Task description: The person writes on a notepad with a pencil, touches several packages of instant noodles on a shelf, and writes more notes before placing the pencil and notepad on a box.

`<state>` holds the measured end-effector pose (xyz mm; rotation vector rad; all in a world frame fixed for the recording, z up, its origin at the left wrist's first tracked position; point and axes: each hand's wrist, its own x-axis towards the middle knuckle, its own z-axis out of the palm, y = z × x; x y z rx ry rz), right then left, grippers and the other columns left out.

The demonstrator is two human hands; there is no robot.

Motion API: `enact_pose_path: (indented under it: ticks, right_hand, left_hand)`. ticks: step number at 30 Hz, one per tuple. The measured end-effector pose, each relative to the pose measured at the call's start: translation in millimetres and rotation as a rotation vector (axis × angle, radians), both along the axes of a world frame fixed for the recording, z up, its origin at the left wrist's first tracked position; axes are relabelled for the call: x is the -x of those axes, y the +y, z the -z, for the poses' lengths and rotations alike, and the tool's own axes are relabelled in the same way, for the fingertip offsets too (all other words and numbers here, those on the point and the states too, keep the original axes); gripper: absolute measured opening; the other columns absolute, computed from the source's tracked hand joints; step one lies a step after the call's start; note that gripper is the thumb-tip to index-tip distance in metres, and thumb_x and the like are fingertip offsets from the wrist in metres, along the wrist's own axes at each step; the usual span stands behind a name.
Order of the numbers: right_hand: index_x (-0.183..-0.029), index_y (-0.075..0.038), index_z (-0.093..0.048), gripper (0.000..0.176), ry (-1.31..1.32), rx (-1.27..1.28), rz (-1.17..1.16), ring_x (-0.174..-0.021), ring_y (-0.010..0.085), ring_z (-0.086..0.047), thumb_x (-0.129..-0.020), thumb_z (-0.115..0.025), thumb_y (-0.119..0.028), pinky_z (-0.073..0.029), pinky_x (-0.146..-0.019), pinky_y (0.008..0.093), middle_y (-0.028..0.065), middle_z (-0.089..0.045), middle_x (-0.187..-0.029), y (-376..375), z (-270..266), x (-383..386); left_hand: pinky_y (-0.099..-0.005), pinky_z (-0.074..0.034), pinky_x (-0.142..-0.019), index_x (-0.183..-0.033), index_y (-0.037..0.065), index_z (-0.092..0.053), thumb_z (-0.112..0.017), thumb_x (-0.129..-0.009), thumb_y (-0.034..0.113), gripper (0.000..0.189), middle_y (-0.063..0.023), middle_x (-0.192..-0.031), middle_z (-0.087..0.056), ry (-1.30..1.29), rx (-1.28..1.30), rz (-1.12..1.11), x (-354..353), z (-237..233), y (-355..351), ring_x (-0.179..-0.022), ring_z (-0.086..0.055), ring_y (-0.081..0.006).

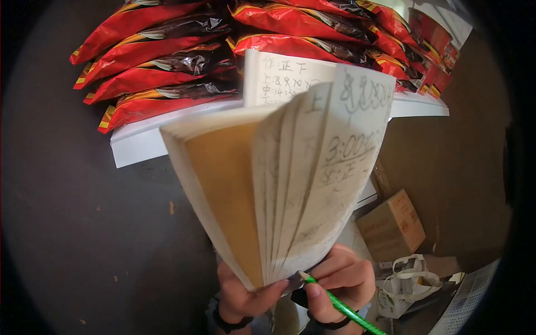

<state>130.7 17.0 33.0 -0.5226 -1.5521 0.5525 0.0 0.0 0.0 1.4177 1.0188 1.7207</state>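
An open notebook [223,184] stands upright in front of me, its pages fanned apart and marked with handwritten characters and numbers. My left hand [245,296] grips its lower left corner, thumb on the pages. At the lower right of the same notebook, my right hand [343,279] is closed around a green pencil [340,306] whose sharpened tip points up and left. Some right-hand fingers go behind the pages, where their tips are hidden. A dark band circles each wrist.
Red and black packets [162,78] lie stacked on a white shelf [139,144] behind the notebook. Below right are a cardboard box [385,231], a white bag with handles [396,301] and a perforated white basket [466,304]. The dark floor [100,223] spreads out at left.
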Motion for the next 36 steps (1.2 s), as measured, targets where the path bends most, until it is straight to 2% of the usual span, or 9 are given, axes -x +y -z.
enact_pose_path:
  ticks: [9, 12, 14, 21, 24, 27, 30, 32, 36]
  right_hand:
    - [-0.074, -0.004, -0.041, 0.019, 0.021, 0.013, 0.073, -0.048, 0.0162, -0.046, -0.071, -0.060, -0.002, -0.039, -0.052, 0.0302, 0.0097, -0.054, -0.058, 2.5, -0.8, 10.7]
    - [-0.074, -0.003, -0.041, 0.019, -0.140, -0.025, -0.034, -0.048, 0.0166, -0.047, -0.072, -0.059, -0.002, -0.040, -0.053, 0.0308, 0.0103, -0.054, -0.058, 4.9, -4.1, 9.8]
    - [-0.073, -0.003, -0.041, 0.019, 0.109, 0.028, -0.004, -0.048, 0.0171, -0.047, -0.072, -0.060, -0.001, -0.041, -0.053, 0.0310, 0.0109, -0.053, -0.059, 2.6, 5.6, 16.1]
    - [-0.073, -0.002, -0.041, 0.018, 0.131, 0.054, -0.023, -0.051, 0.0166, -0.049, -0.072, -0.059, 0.001, -0.041, -0.052, 0.0291, 0.0117, -0.054, -0.060, 0.4, 5.6, 9.6]
    - [-0.073, -0.002, -0.041, 0.018, -0.051, 0.048, -0.017, -0.050, 0.0159, -0.048, -0.072, -0.059, 0.001, -0.040, -0.052, 0.0280, 0.0124, -0.055, -0.061, 0.6, 1.6, 7.3]
    - [-0.073, -0.002, -0.043, 0.017, 0.126, 0.101, -0.019, -0.050, 0.0153, -0.048, -0.072, -0.060, 0.001, -0.040, -0.051, 0.0271, 0.0126, -0.055, -0.060, -0.4, 4.8, 13.0]
    - [-0.074, -0.003, -0.043, 0.017, 0.093, 0.108, 0.001, -0.051, 0.0151, -0.048, -0.071, -0.060, 0.001, -0.039, -0.051, 0.0260, 0.0121, -0.056, -0.060, -0.6, 0.4, 11.0]
    - [-0.075, -0.003, -0.043, 0.019, -0.191, 0.057, -0.055, -0.051, 0.0148, -0.048, -0.071, -0.061, 0.001, -0.038, -0.051, 0.0257, 0.0113, -0.056, -0.060, 2.5, -8.6, 4.7]
    - [-0.076, -0.004, -0.042, 0.021, -0.102, 0.063, -0.002, -0.051, 0.0144, -0.047, -0.071, -0.061, 0.000, -0.037, -0.051, 0.0256, 0.0105, -0.056, -0.060, 0.3, -1.3, 10.1]
  left_hand:
    - [-0.0302, -0.047, -0.066, -0.083, -0.001, -0.062, -0.066, -0.059, 0.002, 0.026, -0.0111, -0.081, -0.063, -0.070, -0.022, -0.091, 3.7, 0.1, -2.1, -0.072, -0.062, -0.0230]
    - [-0.0301, -0.047, -0.066, -0.085, -0.002, -0.061, -0.066, -0.059, 0.003, 0.026, -0.0116, -0.081, -0.063, -0.052, -0.027, -0.067, 7.8, 1.8, -2.9, -0.072, -0.062, -0.0222]
    - [-0.0300, -0.047, -0.066, -0.086, -0.003, -0.060, -0.065, -0.059, 0.002, 0.028, -0.0124, -0.083, -0.063, -0.139, -0.016, -0.053, 6.2, -2.5, -2.7, -0.073, -0.062, -0.0223]
    - [-0.0293, -0.047, -0.066, -0.086, -0.004, -0.060, -0.066, -0.059, 0.004, 0.029, -0.0128, -0.082, -0.062, -0.062, -0.101, -0.082, 6.8, -0.7, 0.0, -0.073, -0.061, -0.0219]
    - [-0.0293, -0.047, -0.066, -0.086, -0.004, -0.060, -0.066, -0.059, 0.005, 0.029, -0.0129, -0.082, -0.062, -0.066, -0.025, -0.062, 6.7, -2.5, -2.4, -0.073, -0.062, -0.0222]
    - [-0.0294, -0.047, -0.066, -0.087, -0.004, -0.060, -0.066, -0.060, 0.005, 0.029, -0.0128, -0.081, -0.062, -0.126, -0.012, -0.095, 4.9, -3.1, -2.2, -0.072, -0.062, -0.0224]
    - [-0.0298, -0.047, -0.066, -0.086, -0.004, -0.060, -0.066, -0.060, 0.005, 0.028, -0.0129, -0.080, -0.063, -0.074, -0.056, -0.101, 8.1, -0.3, -1.8, -0.072, -0.062, -0.0224]
    - [-0.0298, -0.047, -0.067, -0.088, -0.005, -0.059, -0.066, -0.060, 0.004, 0.030, -0.0129, -0.082, -0.062, -0.052, -0.004, -0.067, 10.4, 4.8, -4.2, -0.074, -0.061, -0.0220]
    - [-0.0294, -0.046, -0.068, -0.090, -0.005, -0.058, -0.066, -0.060, 0.004, 0.032, -0.0130, -0.085, -0.062, -0.150, 0.001, -0.077, 6.2, 1.0, -4.3, -0.076, -0.061, -0.0212]
